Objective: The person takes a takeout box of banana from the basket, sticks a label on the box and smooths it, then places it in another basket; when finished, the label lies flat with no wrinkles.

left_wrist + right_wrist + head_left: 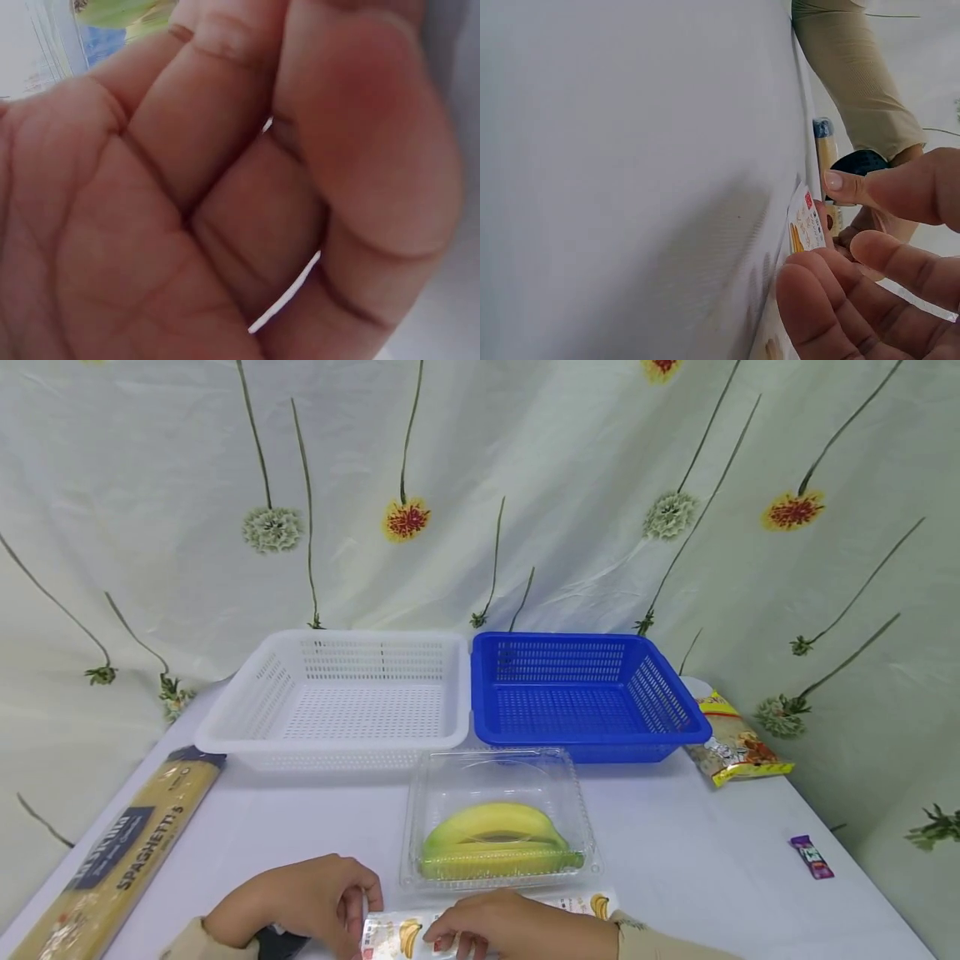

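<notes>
A strip of white labels printed with bananas (408,935) lies at the table's front edge. My left hand (318,897) pinches the strip's left end with bent fingers; in the left wrist view its curled fingers (247,187) hide what is between them. Over the middle of the strip is my right hand (517,922), palm down. In the right wrist view its thumb (847,184) stands apart from the loosely bent fingers, with the label end (806,221) beyond them. Just behind the strip, a clear plastic clamshell box (495,777) holds yellow-green bananas (495,839), its lid down.
At the back stand a white basket (330,747) and a blue basket (592,743) side by side. A spaghetti pack (123,860) lies along the left edge. To the right are a yellow-trimmed food bag (738,743) and a small purple wrapped snack (812,857).
</notes>
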Tool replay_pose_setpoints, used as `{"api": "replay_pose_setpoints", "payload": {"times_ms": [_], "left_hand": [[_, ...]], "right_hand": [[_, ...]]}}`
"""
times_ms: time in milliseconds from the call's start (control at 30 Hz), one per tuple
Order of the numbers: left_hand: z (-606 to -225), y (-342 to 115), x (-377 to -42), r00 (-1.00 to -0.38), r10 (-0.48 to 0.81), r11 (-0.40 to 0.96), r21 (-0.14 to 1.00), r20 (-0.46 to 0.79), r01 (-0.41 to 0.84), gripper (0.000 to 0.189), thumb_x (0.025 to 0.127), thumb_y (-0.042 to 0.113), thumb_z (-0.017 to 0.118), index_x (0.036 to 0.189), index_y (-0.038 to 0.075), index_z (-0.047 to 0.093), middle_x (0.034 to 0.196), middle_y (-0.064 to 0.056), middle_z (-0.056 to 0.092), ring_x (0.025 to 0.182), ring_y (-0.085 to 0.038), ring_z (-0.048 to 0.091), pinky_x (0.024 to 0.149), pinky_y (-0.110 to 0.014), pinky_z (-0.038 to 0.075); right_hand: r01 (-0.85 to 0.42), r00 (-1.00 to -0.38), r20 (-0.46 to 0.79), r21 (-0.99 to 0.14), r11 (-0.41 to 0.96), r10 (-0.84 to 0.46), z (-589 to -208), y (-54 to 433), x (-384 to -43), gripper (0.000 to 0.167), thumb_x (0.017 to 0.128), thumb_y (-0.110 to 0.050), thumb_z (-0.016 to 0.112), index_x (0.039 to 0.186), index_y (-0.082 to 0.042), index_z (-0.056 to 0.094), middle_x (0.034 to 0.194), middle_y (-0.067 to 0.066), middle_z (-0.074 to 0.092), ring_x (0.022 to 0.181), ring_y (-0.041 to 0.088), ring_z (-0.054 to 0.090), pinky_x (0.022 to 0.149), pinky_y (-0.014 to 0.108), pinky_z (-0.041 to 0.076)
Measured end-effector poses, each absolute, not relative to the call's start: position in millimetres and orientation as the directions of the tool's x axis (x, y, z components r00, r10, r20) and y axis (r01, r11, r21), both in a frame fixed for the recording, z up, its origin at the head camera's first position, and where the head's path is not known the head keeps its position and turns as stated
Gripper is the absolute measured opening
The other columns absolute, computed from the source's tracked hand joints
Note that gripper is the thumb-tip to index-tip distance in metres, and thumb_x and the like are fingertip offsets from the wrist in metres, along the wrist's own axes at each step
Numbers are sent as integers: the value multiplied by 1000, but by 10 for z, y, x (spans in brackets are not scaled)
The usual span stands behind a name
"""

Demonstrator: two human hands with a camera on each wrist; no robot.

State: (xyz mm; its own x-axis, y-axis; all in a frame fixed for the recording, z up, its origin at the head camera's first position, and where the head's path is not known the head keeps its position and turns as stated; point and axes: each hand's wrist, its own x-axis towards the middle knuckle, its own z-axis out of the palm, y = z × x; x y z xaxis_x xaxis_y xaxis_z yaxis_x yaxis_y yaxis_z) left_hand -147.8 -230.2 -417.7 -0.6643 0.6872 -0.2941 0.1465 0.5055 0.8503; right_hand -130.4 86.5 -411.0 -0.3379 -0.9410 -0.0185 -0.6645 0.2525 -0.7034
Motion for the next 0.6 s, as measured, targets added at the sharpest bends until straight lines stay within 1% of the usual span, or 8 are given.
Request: {"api": "replay_pose_setpoints", "payload": {"times_ms": [133, 233, 300, 400, 533, 600], "left_hand": [[-4146, -2283, -1473, -656, 691, 500, 856, -304, 130, 32, 69, -7, 88, 89, 14, 75, 67, 8, 71, 58, -1, 59, 55, -19, 46], [-4142, -2286, -1478, -639, 706, 488, 864, -304, 128, 29, 72, -8, 87, 88, 13, 75, 67, 7, 72, 59, 0, 60, 57, -20, 48], [-4149, -2287, -1489, -626, 718, 476, 870, -303, 126, 27, 72, -8, 86, 87, 11, 76, 68, 5, 74, 59, 0, 61, 57, -19, 48], [-4162, -2283, -1509, -605, 739, 451, 885, -298, 114, 24, 73, -8, 86, 86, 10, 76, 68, 5, 74, 59, 1, 61, 56, -18, 47], [-4171, -2270, -1532, -576, 764, 409, 909, -291, 83, 22, 73, -9, 85, 85, 8, 76, 66, 7, 73, 56, 2, 57, 53, -15, 42], [-4173, -2264, -1538, -567, 772, 391, 918, -287, 69, 23, 73, -10, 85, 85, 7, 76, 66, 8, 72, 56, 3, 56, 52, -14, 40]], "right_hand": [[-748, -282, 42, -635, 193, -958, -4172, 770, -1324, 42, 100, -1, 73, 142, -4, 66, 115, 4, 74, 97, -14, 55, 88, 6, 47], [-795, -243, 71, -586, 157, -967, -4181, 709, -1336, 41, 101, -3, 72, 142, -5, 66, 109, 1, 71, 94, -14, 50, 88, 4, 43], [-817, -232, 82, -557, 149, -969, -4177, 661, -1339, 39, 101, -3, 72, 140, -6, 66, 105, -1, 68, 90, -14, 47, 87, 3, 42], [-810, -250, 66, -560, 171, -966, -4180, 582, -1340, 38, 102, -4, 73, 139, -7, 66, 103, -3, 65, 88, -13, 45, 86, 3, 41], [-754, -318, 21, -611, 239, -948, -4209, 509, -1336, 38, 99, -3, 76, 136, -7, 66, 103, -5, 65, 85, -14, 46, 82, 4, 44], [-742, -343, 10, -616, 264, -939, -4229, 472, -1334, 38, 98, -3, 77, 134, -8, 67, 102, -5, 66, 81, -14, 47, 79, 4, 44]]}}
